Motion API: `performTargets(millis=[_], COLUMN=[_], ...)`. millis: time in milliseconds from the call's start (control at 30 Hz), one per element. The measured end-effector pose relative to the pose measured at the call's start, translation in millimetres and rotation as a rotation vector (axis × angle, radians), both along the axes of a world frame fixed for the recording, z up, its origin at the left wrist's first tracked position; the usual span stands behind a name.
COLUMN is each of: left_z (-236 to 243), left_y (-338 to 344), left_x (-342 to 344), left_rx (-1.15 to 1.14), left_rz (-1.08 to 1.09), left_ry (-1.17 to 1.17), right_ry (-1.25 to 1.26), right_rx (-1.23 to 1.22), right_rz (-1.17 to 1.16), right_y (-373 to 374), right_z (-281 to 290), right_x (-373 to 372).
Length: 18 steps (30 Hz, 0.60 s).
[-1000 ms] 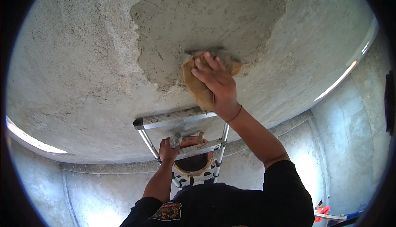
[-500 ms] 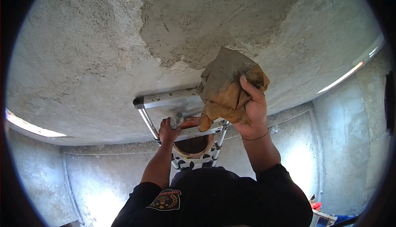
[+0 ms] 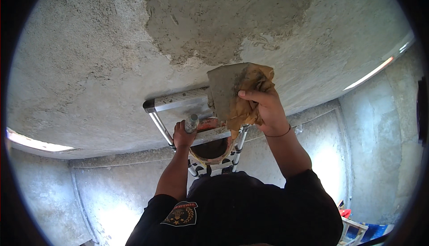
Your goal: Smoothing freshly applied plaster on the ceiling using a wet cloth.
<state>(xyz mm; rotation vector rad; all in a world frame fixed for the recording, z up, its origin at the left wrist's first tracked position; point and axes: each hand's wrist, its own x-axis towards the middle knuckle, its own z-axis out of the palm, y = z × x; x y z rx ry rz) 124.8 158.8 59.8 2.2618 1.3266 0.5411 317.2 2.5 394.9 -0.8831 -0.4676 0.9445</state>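
A crumpled piece of brown paper (image 3: 223, 82), smeared grey on one face, is in my right hand (image 3: 268, 109). My thumb presses on its front, while the other fingers are hidden behind it. Just beyond the paper is the wall's patch of darker plaster (image 3: 223, 18). Lower and to the left, my left hand (image 3: 183, 135) is closed around a grey, round-ended cylinder (image 3: 192, 121), whose kind I cannot make out. That hand is beside a rung of the aluminium ladder (image 3: 178, 101).
A reddish, mortar-stained bucket (image 3: 212, 151) with a dark inside shows between the ladder rails, below the rung. Rough grey wall (image 3: 89, 67) surrounds the ladder top. Bright slots open at far left and right. A wooden frame (image 3: 353, 230) and blue material lie at lower right.
My right hand has moved slightly left and down with the paper, which has turned and shows more of its grey face. My left hand stays by the ladder with the cylinder.
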Motion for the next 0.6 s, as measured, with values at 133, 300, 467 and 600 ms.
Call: performTargets(millis=[133,300,467,600], left_z=[0.0,1.1,-1.6,-2.1], left_y=[1.7,2.5,1.9,1.8], left_x=[1.2,2.1,0.9,1.0], left_rx=[0.007,-0.005,0.003,-0.027], left_rz=[0.0,0.003,0.004,0.004], left_ry=[0.022,0.01,0.002,0.001], right_ry=[0.108,0.16,0.149,0.148], right_rx=[-0.014,-0.024,-0.145,-0.11], right_rz=[0.082,0.099,0.085,0.082], right_y=[-5.8,-11.3,-18.9,-20.8], right_z=[-12.3,-8.7,-6.6,-7.7], right_x=[9.6,8.2,6.7,5.7])
